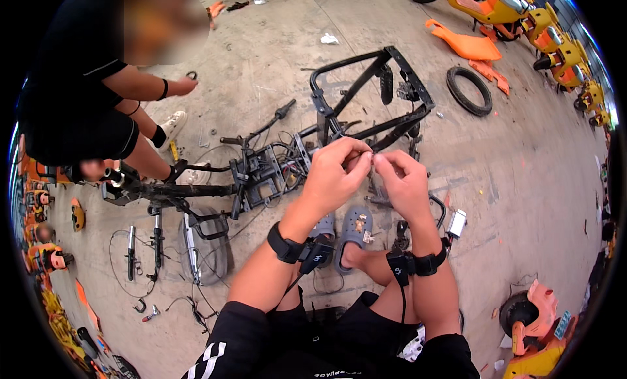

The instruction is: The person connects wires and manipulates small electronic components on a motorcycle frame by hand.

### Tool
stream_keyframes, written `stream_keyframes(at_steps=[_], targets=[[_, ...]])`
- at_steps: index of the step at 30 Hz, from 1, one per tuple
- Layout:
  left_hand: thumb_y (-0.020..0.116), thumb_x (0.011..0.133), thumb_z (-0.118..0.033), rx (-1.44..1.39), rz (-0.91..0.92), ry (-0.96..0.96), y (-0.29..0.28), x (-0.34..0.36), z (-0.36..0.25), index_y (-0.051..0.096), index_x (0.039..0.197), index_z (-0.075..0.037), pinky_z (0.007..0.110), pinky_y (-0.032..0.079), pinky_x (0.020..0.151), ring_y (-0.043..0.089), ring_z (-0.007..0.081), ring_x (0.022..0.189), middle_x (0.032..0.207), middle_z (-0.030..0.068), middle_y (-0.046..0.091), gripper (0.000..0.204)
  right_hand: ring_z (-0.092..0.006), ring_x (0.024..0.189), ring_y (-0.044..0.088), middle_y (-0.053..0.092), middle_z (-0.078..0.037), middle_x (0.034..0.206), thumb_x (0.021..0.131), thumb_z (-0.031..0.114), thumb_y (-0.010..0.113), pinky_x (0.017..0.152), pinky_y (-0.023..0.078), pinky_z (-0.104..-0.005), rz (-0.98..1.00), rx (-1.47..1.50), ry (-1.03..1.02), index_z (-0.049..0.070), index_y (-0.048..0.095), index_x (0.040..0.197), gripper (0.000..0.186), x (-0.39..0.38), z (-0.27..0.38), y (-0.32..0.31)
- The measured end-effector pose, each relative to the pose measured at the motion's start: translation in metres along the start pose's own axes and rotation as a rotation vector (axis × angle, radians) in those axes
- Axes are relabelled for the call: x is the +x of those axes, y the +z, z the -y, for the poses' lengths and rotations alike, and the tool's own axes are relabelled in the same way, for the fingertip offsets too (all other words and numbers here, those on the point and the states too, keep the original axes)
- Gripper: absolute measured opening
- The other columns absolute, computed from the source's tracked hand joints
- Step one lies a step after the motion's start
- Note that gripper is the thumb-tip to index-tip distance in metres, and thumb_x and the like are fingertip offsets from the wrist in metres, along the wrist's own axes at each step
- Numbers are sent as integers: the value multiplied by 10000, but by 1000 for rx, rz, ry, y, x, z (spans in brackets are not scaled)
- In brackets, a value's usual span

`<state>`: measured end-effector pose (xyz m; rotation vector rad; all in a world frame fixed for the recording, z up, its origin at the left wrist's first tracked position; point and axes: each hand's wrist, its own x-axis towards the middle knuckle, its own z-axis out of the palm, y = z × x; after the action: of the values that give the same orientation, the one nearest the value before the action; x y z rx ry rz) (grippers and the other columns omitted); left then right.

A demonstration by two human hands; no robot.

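My left hand (338,172) and my right hand (403,181) meet in front of me, fingertips pinched close together. Between them is something small and dark, too small to make out. Both hands are raised over a black scooter frame (372,127), whose bare tubes lie on the concrete floor. Left of my hands, the frame's middle holds a black bracket (261,176) with loose cables around it. A black strap with a small box sits on each of my forearms.
Another person (78,85) bends over at the left, one hand (186,85) near a small dark ring. A tyre (469,90) and orange panels (467,43) lie at the far right. Shock absorbers (157,242) lie at near left; yellow scooters (555,46) line the right side.
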<state>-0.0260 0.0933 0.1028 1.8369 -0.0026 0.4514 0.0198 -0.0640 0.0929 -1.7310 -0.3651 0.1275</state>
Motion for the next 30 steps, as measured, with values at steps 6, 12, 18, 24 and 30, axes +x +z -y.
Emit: stream_keyframes(at_steps=[6, 12, 18, 24, 30], targets=[[696, 893, -69, -49, -15, 21, 3, 1, -3, 682, 964, 37, 255, 529, 675, 652, 104, 741, 838, 77, 696, 129, -34, 621, 466, 616, -1, 821, 886, 74, 711, 549, 367, -204, -10, 89, -15, -10, 723, 930, 96, 4, -4, 1], [676, 934, -110, -123, -66, 16, 2, 0, 4, 690, 973, 27, 240, 522, 666, 647, 91, 740, 856, 58, 699, 142, -15, 614, 497, 635, 5, 830, 889, 75, 705, 537, 383, -191, 0, 119, -68, -7, 716, 936, 95, -1, 5, 13], [684, 939, -113, -198, -13, -116, 0, 0, -5, 703, 1043, 13, 227, 528, 676, 645, 71, 766, 869, 38, 710, 165, -19, 596, 530, 642, 11, 775, 940, 81, 661, 526, 415, -185, -18, 191, -66, 2, 679, 976, 89, 0, 0, 11], [703, 914, -98, -289, -62, -170, 1, -2, -2, 722, 1025, 7, 225, 514, 646, 632, 62, 732, 832, 24, 713, 154, -37, 628, 494, 639, -20, 870, 919, 58, 675, 537, 392, -199, -131, 285, -119, -1, 701, 941, 68, 1, 3, 20], [693, 912, -65, -376, -21, -172, -4, -2, -14, 718, 1031, 39, 217, 519, 677, 646, 72, 752, 866, 54, 722, 160, -46, 687, 585, 649, -49, 953, 903, 36, 691, 574, 465, -198, -95, 247, -236, -8, 698, 971, 81, 3, 10, 10]])
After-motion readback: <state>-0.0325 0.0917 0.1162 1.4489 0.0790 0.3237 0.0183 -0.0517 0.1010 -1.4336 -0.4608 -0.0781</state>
